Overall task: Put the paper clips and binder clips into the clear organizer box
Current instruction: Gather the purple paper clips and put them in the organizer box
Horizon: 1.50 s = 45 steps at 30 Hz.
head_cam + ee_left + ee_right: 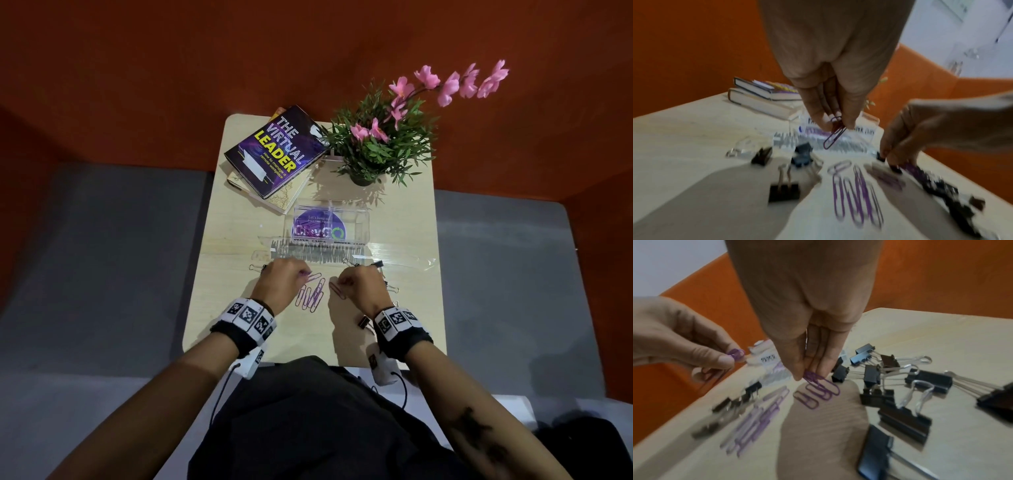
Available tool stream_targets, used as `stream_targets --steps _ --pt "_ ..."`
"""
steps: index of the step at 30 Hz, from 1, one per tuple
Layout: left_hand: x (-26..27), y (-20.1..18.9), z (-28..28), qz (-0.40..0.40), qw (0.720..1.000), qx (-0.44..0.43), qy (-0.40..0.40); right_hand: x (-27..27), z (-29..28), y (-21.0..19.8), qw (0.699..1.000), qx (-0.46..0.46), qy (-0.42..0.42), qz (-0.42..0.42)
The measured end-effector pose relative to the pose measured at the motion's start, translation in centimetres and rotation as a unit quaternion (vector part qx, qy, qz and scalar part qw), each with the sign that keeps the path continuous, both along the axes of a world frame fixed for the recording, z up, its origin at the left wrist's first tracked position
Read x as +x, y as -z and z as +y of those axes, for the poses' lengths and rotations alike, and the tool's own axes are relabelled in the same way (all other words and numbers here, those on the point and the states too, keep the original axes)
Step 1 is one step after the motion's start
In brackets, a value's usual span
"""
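Note:
My left hand (301, 274) pinches one purple paper clip (833, 136) between thumb and fingers, lifted a little off the table. My right hand (809, 374) pinches the end of a small bunch of purple paper clips (822, 387) that still touch the table. Several more purple paper clips (311, 296) lie between the two hands. Black binder clips (904, 421) are scattered to the right of my right hand, and a few more binder clips (784, 193) lie left of my left hand. The clear organizer box (356, 222) stands just beyond both hands.
A clear lid (394, 258) lies flat between the box and my hands. Two stacked books (274, 154) sit at the table's far left and a potted plant with pink flowers (380, 147) at the far right. The table edge (191, 329) is close on both sides.

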<state>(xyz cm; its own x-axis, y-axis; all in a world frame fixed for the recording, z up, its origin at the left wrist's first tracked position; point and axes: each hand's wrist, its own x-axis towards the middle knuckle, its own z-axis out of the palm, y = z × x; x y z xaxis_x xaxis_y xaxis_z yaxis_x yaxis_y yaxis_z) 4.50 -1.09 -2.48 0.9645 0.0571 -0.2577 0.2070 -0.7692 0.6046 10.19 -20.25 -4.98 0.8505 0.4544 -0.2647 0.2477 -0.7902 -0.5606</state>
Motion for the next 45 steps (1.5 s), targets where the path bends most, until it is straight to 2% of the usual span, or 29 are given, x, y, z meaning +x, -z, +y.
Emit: stream_targets --steps 3,7,10,13,16,19,23,26,29,31,34,37,41,43,45 --pt "2.3 -2.5 0.7 -0.038 0.997 -0.043 -0.060 0.7 -0.3 -1.3 0.996 0.063 0.060 0.019" --pt "7.0 -3.8 1.0 -0.062 0.992 -0.027 -0.105 2.3 1.1 -3.9 0.985 0.128 0.109 0.031" --pt "9.4 -3.1 0.8 -0.036 0.993 -0.021 -0.114 4.2 3.4 -5.9 0.970 0.179 0.160 0.035" --pt "9.7 -2.0 0.7 -0.011 0.994 -0.006 -0.112 6.2 6.0 -7.0 0.958 0.209 0.197 0.014" --pt "8.4 -1.4 1.0 -0.037 0.991 0.005 -0.129 7.8 8.0 -6.9 0.955 0.209 0.211 -0.003" --pt "5.9 -0.9 1.3 -0.067 0.988 0.014 -0.141 8.3 8.6 -6.0 0.963 0.181 0.198 0.013" --pt "2.3 0.1 1.3 -0.035 0.993 0.010 -0.116 7.4 7.1 -5.4 0.970 0.164 0.177 -0.001" --pt "0.2 0.3 1.0 -0.009 0.998 0.055 -0.009 4.5 4.4 -5.0 0.988 0.100 0.116 -0.004" --pt "-0.9 0.9 0.6 -0.002 0.982 0.133 0.132 1.0 1.2 -3.3 0.999 -0.005 0.046 0.006" --pt "-0.9 1.4 0.3 0.000 0.968 0.172 0.180 -0.7 0.1 -2.1 0.997 -0.069 0.039 0.015" --pt "-0.9 2.2 -0.6 0.017 0.955 0.210 0.208 -2.4 0.2 -1.1 0.990 -0.136 0.015 0.020" --pt "-1.4 2.9 -1.3 0.018 0.965 0.186 0.185 -3.2 1.3 -0.3 0.992 -0.125 -0.014 0.020" --pt "-2.5 3.0 -2.4 0.013 0.990 0.123 0.071 -3.1 1.9 0.0 0.994 -0.108 -0.024 0.011" --pt "-3.1 2.7 -3.2 0.044 0.990 0.133 0.023 -2.8 1.9 0.0 0.993 -0.111 -0.035 0.003" --pt "-3.4 2.8 -3.8 0.086 0.984 0.154 0.012 -2.5 2.1 0.1 0.992 -0.101 -0.069 0.013"
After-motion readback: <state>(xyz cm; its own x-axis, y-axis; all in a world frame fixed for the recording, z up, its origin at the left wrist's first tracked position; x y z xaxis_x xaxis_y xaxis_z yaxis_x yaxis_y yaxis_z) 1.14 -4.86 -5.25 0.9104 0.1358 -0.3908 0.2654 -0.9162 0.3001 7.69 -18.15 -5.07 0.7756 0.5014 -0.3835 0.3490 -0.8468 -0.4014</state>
